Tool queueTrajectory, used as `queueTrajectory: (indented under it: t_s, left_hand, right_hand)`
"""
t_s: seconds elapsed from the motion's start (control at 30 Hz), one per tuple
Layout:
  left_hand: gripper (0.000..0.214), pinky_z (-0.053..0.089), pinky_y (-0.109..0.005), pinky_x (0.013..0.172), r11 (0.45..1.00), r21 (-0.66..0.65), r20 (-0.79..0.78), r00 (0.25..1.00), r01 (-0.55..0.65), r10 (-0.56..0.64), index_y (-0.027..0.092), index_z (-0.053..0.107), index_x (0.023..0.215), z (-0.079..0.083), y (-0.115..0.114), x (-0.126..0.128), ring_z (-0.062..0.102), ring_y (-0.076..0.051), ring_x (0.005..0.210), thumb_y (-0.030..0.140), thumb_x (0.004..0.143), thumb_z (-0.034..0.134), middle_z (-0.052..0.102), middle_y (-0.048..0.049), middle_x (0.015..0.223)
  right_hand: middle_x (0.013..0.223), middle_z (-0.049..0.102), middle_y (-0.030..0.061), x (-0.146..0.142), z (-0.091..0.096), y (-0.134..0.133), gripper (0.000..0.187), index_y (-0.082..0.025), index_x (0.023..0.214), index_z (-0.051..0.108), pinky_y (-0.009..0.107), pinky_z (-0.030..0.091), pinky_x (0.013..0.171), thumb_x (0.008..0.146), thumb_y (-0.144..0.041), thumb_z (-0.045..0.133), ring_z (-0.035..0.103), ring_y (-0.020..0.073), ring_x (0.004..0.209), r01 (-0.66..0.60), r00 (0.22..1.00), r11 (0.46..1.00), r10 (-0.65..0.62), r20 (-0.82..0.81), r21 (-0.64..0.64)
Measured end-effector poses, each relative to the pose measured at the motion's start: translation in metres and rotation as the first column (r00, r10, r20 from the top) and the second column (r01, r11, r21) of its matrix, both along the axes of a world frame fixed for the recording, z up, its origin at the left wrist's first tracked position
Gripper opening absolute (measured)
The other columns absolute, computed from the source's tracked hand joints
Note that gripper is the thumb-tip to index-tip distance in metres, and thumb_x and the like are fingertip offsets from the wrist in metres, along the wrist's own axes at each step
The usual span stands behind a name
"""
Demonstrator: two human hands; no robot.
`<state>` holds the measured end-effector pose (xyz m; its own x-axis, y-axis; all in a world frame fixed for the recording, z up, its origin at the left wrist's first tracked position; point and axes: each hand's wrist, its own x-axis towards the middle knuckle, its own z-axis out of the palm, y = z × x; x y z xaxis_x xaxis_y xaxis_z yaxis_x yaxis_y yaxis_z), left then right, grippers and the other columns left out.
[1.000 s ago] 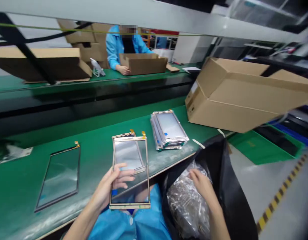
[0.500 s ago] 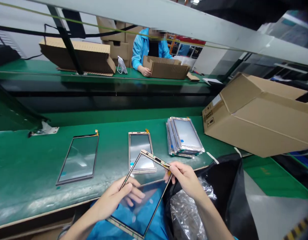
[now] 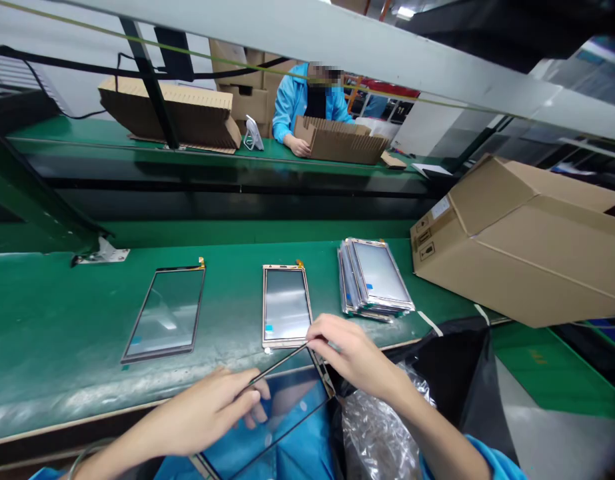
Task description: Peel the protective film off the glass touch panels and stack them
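Black-edged clear panel (image 3: pixel 294 397) held tilted in front of blue clothing (image 3: pixel 312 447), near the counter (image 3: pixel 87 307). Left hand (image 3: pixel 220 403) clasps one edge, fingers visible through the panel; right hand (image 3: pixel 347 347) pinches a corner. From where I stand, framed screen (image 3: pixel 286 303) lies just beyond.

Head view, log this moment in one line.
left hand: holds clear panel | right hand: pinches its corner | bench: dark-framed panel left, light-framed panel centre, panel stack right
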<state>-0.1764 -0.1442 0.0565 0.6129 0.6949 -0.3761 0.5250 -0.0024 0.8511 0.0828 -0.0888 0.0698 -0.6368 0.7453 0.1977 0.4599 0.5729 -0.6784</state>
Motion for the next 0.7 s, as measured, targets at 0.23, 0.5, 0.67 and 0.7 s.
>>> queueTrajectory:
  t_s: [0.23,0.5,0.67,0.7]
  left_hand:
    - [0.035,0.049,-0.025,0.077,0.998,0.003,-0.022,0.998,0.057,-0.057,0.020,0.057,0.099,0.008,-0.001,0.002,0.066,-0.014,0.080,0.041,0.098,0.029,0.072,-0.0006,0.092]
    - [0.033,0.053,-0.029,0.070,0.969,-0.245,0.146,0.988,-0.006,0.043,0.017,0.053,0.097,0.009,0.007,0.001,0.070,-0.018,0.079,0.043,0.096,0.033,0.073,-0.0091,0.093]
    - [0.033,0.054,-0.031,0.068,0.961,-0.278,0.161,0.986,0.013,0.033,0.017,0.052,0.096,0.009,0.012,0.000,0.070,-0.021,0.080,0.044,0.095,0.034,0.074,-0.0118,0.093]
    - [0.032,0.054,-0.031,0.068,0.965,-0.260,0.155,0.988,0.025,0.016,0.017,0.053,0.096,0.009,0.012,0.001,0.070,-0.021,0.080,0.043,0.096,0.034,0.074,-0.0113,0.093]
  right_hand:
    - [0.080,0.057,0.0005,0.004,0.009,-0.002,0.013,-0.020,0.084,0.052,0.024,0.043,0.065,0.095,-0.018,0.045,0.053,0.0124,0.072,-0.044,0.997,0.999,0.045,0.060,-0.008]
    - [0.085,0.060,0.0072,0.008,-0.011,-0.010,0.014,-0.019,0.089,0.053,0.027,0.045,0.063,0.094,-0.014,0.040,0.055,0.0168,0.075,-0.025,0.998,0.868,-0.004,0.057,0.495]
    - [0.088,0.057,0.0045,0.009,-0.020,-0.009,0.007,-0.021,0.091,0.050,0.026,0.047,0.068,0.092,-0.015,0.046,0.056,0.0144,0.076,0.106,0.991,0.978,-0.088,-0.104,0.181]
    - [0.088,0.056,0.0040,0.008,-0.018,-0.007,0.006,-0.021,0.091,0.051,0.026,0.047,0.067,0.092,-0.016,0.047,0.055,0.0137,0.074,0.096,0.991,0.990,-0.086,-0.103,0.099]
